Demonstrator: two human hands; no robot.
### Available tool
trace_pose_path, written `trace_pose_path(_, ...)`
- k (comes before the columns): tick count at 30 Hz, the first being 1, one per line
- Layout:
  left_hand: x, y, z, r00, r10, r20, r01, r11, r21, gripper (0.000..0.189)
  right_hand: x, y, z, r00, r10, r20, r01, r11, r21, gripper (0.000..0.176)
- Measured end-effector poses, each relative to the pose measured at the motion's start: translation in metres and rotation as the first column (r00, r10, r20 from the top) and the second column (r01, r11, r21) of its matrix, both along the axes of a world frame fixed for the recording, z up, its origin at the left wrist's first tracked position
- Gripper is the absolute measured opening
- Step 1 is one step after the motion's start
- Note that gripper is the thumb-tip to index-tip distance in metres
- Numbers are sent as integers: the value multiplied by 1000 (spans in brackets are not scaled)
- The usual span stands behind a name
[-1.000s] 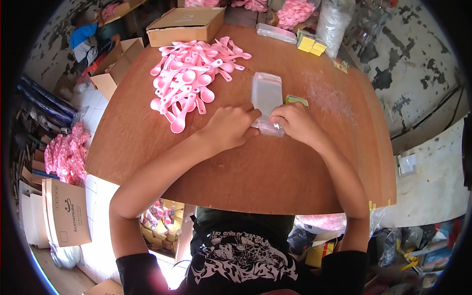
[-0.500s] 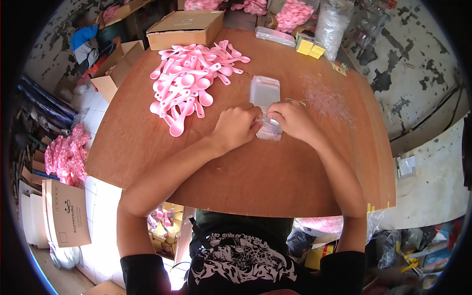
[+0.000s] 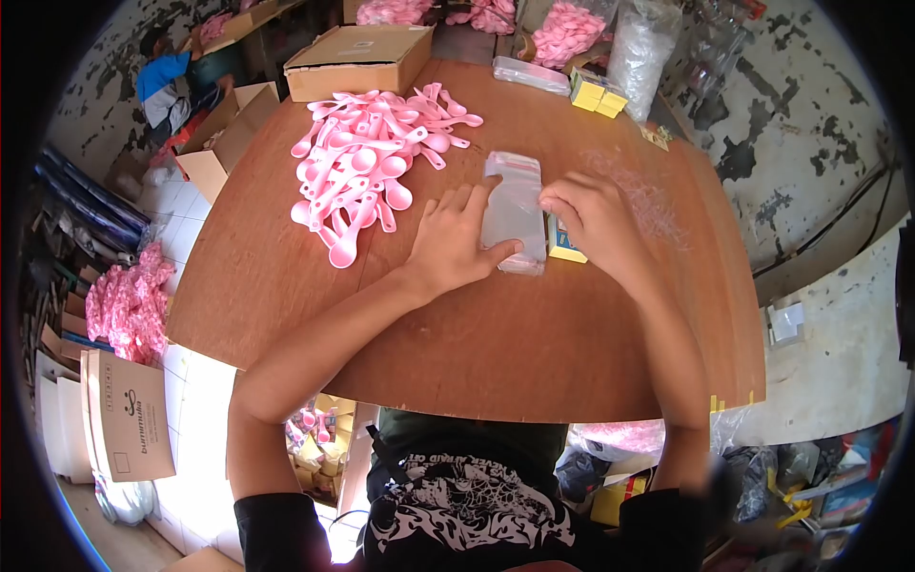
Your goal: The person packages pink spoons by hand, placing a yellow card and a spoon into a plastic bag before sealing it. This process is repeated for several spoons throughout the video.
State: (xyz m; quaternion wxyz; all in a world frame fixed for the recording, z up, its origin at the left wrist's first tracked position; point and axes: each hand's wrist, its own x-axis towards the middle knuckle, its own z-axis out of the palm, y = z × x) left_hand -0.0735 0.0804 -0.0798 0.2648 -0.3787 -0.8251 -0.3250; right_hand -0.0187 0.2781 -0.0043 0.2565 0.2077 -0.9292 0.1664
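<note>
A stack of clear plastic bags [image 3: 515, 205] lies on the wooden table in front of me. My left hand [image 3: 455, 234] is at its left side with fingers spread, the thumb resting on the lower part of the bags. My right hand [image 3: 593, 214] is closed at the stack's right edge, thumb and fingertips pressed together; what they hold, if anything, I cannot make out. Partly beneath that hand, a small yellow and blue box [image 3: 568, 253] shows. A heap of pink measuring spoons [image 3: 357, 167] lies left of the bags.
Thin clear plastic strips [image 3: 653, 205] are scattered on the right of the table [image 3: 496, 353]. Along its back stand a cardboard box [image 3: 360, 62], yellow boxes [image 3: 598, 92] and a tall plastic bag [image 3: 643, 57]. A person [image 3: 167, 81] sits at the far left.
My hands have moved apart. The left has opened and spread over the bags; the right has shifted rightward and slightly up. The small yellow and blue box now shows more.
</note>
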Motion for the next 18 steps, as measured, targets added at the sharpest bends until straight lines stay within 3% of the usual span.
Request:
trace_pose_path(1, 0, -1, 5, 1000, 0, 0, 0, 1000, 1, 60, 7, -4, 4, 999, 32, 6, -32, 999, 22, 8)
trace_pose_path(3, -4, -3, 14, 973, -213, -93, 227, 958, 175, 59, 21, -12, 12, 998, 62, 14, -62, 997, 44, 9)
trace_pose_path(4, -9, -3, 14, 972, -214, -92, 228, 958, 175, 59, 28, -17, 15, 992, 80, 101, -79, 997, -13, 9)
trace_pose_path(6, -15, -5, 20, 805, -592, -35, 584, 782, 220, 44, 36, -19, 14, 977, 102, 189, -90, 993, -71, 9)
trace_pose_path(7, -10, -8, 24, 805, -592, -34, 584, 781, 220, 44, 39, -17, 12, 966, 121, 229, -70, 973, -219, 11)
trace_pose_path(8, -4, -13, 27, 804, -575, 152, 515, 801, 306, 33, 40, -14, 10, 953, 146, 266, -42, 932, -360, 12)
trace_pose_path(9, 4, -17, 36, 765, -551, 333, 429, 822, 375, 23, 39, -5, 7, 953, 144, 267, -40, 932, -360, 12)
trace_pose_path(10, 8, -20, 41, 763, -553, 334, 430, 821, 375, 23, 37, 8, 3, 971, 69, 229, -11, 969, -249, 15)
trace_pose_path(11, 11, -23, 46, 648, -628, 431, 370, 754, 543, 17, 35, 18, -3, 983, -1, 182, 26, 991, -135, 17)
trace_pose_path(12, 13, -26, 52, 513, -704, 491, 272, 675, 686, 11, 36, 26, -10, 983, -4, 182, 28, 991, -134, 17)
trace_pose_path(14, 17, -35, 61, 475, -710, 519, 257, 676, 690, 7, 39, 37, -26, 971, -171, 169, 159, 984, 86, 22)
trace_pose_path(16, 20, -41, 63, 396, -721, 569, 199, 672, 713, 12, 43, 38, -34, 970, -190, 152, 172, 978, 119, 22)
trace_pose_path(18, 20, -42, 55, 421, -720, 551, 192, 665, 722, 16, 43, 40, -40, 969, -205, 136, 185, 971, 150, 23)
